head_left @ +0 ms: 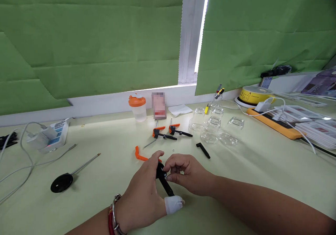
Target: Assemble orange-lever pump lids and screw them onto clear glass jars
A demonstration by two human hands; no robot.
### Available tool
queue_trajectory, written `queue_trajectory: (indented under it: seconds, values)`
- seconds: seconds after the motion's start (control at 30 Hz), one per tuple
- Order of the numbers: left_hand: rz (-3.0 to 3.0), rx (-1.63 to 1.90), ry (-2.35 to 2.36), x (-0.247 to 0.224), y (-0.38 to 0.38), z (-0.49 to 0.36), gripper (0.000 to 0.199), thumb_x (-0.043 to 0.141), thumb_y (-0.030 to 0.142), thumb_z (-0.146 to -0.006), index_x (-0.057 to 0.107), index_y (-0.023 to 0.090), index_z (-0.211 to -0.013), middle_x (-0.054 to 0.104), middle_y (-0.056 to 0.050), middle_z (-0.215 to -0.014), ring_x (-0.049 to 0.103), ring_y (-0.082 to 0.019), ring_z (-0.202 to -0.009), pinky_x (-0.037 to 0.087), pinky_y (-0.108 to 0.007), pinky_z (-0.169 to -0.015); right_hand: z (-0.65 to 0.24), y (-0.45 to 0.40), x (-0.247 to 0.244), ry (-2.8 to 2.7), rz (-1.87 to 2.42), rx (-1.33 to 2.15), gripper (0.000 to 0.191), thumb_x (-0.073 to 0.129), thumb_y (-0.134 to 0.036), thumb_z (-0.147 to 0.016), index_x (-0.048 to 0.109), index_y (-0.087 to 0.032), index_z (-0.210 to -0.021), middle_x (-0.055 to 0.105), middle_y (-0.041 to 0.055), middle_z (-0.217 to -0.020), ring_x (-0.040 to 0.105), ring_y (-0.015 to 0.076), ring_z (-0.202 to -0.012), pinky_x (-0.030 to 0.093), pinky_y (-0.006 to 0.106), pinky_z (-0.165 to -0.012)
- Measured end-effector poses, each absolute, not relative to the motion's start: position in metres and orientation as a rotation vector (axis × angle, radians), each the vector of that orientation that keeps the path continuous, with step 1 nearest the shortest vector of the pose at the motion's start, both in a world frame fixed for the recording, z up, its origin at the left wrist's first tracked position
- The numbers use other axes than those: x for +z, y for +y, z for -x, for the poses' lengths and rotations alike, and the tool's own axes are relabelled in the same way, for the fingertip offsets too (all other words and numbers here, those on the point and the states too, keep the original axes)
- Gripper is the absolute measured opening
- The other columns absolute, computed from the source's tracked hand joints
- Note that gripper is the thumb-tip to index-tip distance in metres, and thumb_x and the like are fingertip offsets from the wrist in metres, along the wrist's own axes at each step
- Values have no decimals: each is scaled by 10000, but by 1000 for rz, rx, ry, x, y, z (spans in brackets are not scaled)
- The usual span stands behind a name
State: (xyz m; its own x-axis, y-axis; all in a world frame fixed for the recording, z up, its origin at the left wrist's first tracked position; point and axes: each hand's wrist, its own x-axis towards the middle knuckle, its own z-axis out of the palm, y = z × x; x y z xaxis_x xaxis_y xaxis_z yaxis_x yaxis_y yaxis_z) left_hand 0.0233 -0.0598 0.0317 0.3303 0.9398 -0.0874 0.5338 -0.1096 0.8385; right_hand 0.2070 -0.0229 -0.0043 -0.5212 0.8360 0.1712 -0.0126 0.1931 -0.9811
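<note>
My left hand (pixel 147 193), its thumb wrapped in white tape, holds a black-handled clamp-like part (pixel 166 186) just above the table. An orange lever (pixel 141 155) sticks out beyond the fingers; whether it joins the black part is hidden. My right hand (pixel 187 173) pinches at a small shiny metal piece (pixel 165 175) on the black part. Beyond my hands lie two assembled orange-and-black clamp-like tools (pixel 164 135) (pixel 180 131). A loose black handle (pixel 203 151) rests right of them, and a thin metal rod (pixel 149 144) to the left. A tiny metal bit (pixel 173 150) lies between.
Several glass jars (pixel 214 126) stand at right, one holding screwdrivers (pixel 219 90). A cup with an orange lid (pixel 138 107) is at the back. On the left lie a black disc-ended rod (pixel 63 182), a power strip (pixel 58 137) and cables. An orange power strip (pixel 278 124) sits far right.
</note>
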Motion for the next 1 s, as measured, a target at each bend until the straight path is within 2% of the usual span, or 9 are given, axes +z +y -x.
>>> queue_trajectory:
  seconds: [0.27, 0.4, 0.5, 1.0]
  values:
    - [-1768, 622, 1336, 32, -60, -24, 994, 802, 332, -550, 288, 254, -1397, 426, -147, -1368, 423, -368, -1224, 358, -481, -999, -206, -22, -6, -1713, 753, 1424, 206, 665, -147, -718, 715, -209, -907, 625, 15, -862, 527, 89, -634, 471, 262, -637]
    - [-1772, 579, 1352, 34, -59, -26, 963, 780, 393, -570, 279, 252, -1379, 538, -129, -1237, 543, -317, -1084, 453, -431, -886, -206, -22, -6, -1792, 742, 1292, 186, 650, -139, -738, 752, -233, -862, 656, 22, -834, 586, 111, -683, 483, 259, -655]
    - [-1782, 555, 1356, 37, -58, -28, 927, 760, 405, -584, 280, 250, -1362, 572, -114, -1171, 582, -281, -995, 479, -404, -831, -206, -23, -6, -1806, 737, 1268, 164, 650, -150, -747, 760, -239, -829, 664, 25, -832, 611, 121, -712, 496, 255, -666]
    - [-1770, 465, 1342, 40, -56, -30, 862, 735, 346, -613, 253, 255, -1322, 547, -89, -1142, 561, -233, -939, 474, -375, -814, -206, -22, -6, -1826, 745, 1217, 94, 659, -135, -737, 726, -193, -770, 653, 14, -763, 572, 101, -632, 471, 228, -609]
